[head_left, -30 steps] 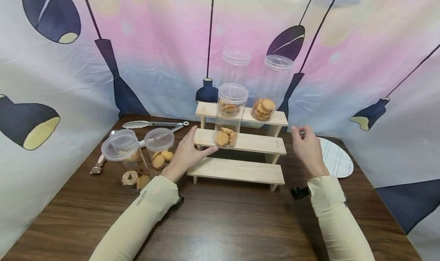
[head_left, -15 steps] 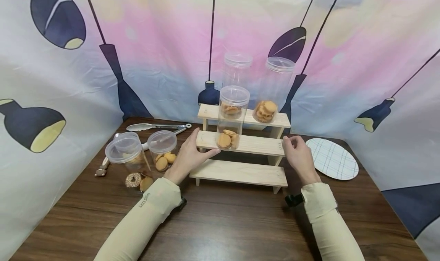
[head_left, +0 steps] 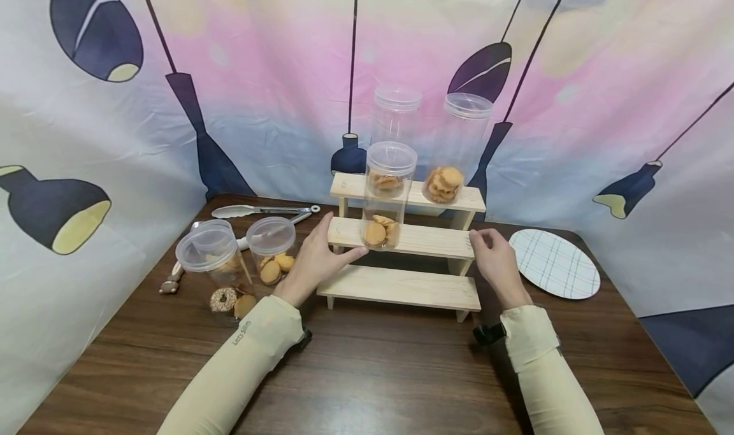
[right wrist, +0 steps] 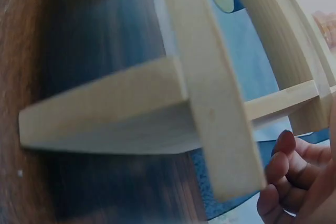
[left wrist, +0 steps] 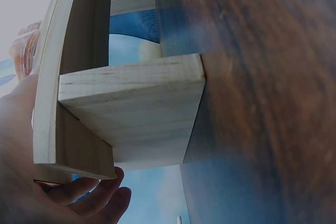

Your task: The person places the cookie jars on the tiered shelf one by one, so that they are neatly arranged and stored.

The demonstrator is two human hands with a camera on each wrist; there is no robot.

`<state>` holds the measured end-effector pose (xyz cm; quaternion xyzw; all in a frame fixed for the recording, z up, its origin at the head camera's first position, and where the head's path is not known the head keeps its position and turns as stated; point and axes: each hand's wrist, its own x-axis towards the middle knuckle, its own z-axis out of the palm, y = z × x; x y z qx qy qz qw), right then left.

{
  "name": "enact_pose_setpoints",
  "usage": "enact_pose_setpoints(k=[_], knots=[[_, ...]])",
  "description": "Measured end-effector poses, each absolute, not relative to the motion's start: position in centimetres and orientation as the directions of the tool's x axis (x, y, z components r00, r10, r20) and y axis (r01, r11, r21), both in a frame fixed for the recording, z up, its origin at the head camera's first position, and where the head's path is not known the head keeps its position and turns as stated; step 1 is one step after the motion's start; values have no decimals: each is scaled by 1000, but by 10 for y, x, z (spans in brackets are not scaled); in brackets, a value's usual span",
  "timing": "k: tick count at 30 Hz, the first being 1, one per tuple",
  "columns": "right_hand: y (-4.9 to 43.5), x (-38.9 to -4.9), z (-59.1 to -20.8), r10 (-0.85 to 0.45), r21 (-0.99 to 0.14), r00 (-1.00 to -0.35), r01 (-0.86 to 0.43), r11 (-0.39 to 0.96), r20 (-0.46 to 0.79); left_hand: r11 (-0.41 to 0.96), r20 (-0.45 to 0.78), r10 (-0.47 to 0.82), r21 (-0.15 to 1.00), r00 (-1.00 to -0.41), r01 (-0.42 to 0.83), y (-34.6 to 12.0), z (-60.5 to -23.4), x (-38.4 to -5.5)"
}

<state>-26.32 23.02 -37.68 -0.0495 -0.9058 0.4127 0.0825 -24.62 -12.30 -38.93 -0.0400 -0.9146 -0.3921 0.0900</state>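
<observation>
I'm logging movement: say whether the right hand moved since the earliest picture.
Yes, the right hand moved left, to the right end of the middle shelf.

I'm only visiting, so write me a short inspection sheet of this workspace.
Surface: dark wooden table.
Job's things: three-step wooden stand; two cookie jars on the top step, one on the middle.
Clutter: more cookie jars and tongs at left; checked oval mat or plate at right.
Hands: left hand at the middle step's left end, right hand at its right.
Cables: nothing seen.
Surroundings: lamp-patterned curtain.
</observation>
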Motion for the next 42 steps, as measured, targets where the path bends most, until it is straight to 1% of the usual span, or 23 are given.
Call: enact_pose_setpoints(k=[9, 20, 27, 35, 38, 42], knots=[[230, -262, -380, 161, -808, -985, 46, 588, 61, 685, 196, 6, 714, -981, 147, -121, -392, -244], [226, -264, -378, 173, -833, -983, 48, 551, 58, 699, 223, 19, 694, -975, 172, -123, -388, -245], [225, -266, -380, 176, -849, -982, 43, 527, 60, 715, 198, 32, 681, -980, 161, -125, -386, -246], [226, -267, -380, 180, -854, -982, 44, 518, 59, 745, 171, 80, 644, -982, 173, -128, -382, -245], [226, -267, -381, 181, -855, -982, 46, 516, 56, 757, 187, 89, 626, -978, 188, -128, -380, -244], [226, -268, -380, 186, -853, -981, 50, 520, 56, 782, 250, 109, 576, -962, 238, -127, -373, -243]])
